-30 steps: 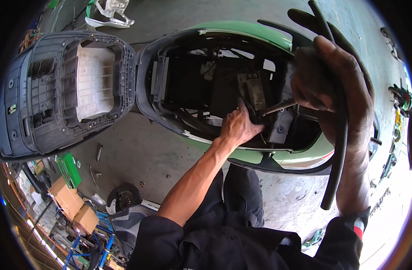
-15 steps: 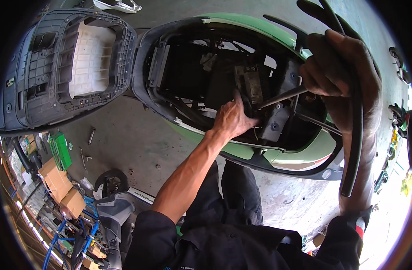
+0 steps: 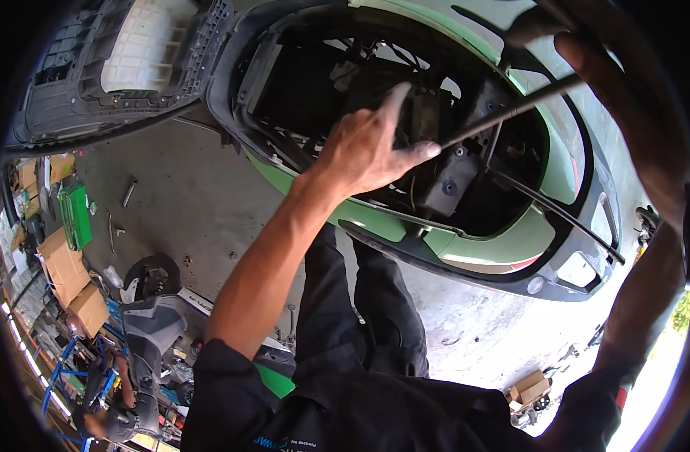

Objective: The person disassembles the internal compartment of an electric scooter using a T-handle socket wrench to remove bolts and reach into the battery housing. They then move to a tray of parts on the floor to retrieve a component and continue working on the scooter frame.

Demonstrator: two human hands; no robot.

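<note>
A green scooter body (image 3: 394,228) lies open below me, its dark under-seat bay (image 3: 300,83) exposed. My right hand (image 3: 612,83), at the upper right and in shadow, is wrapped round what looks like a T-handle wrench (image 3: 514,111). The wrench's long shaft slants down left over the bay. At its lower end is the thumb of my left hand (image 3: 360,147); whether they touch I cannot tell. Thumb and forefinger of that hand are spread, beside a worn metal block (image 3: 428,113). A grey bracket (image 3: 449,184) with bolts sits just right of the thumb.
The tipped-back seat (image 3: 187,68) stands at the upper left. On the floor lie small tools (image 3: 129,193), a green box (image 3: 75,217), cardboard boxes (image 3: 62,267) and a wheel (image 3: 153,276). Another person (image 3: 96,426) is at the lower left. A black rail (image 3: 555,215) juts past the scooter's tail.
My right hand has moved up and right with the wrench, whose shaft tip has risen. My left hand has lifted off the metal block, its fingers spreading. The whole view has shifted.
</note>
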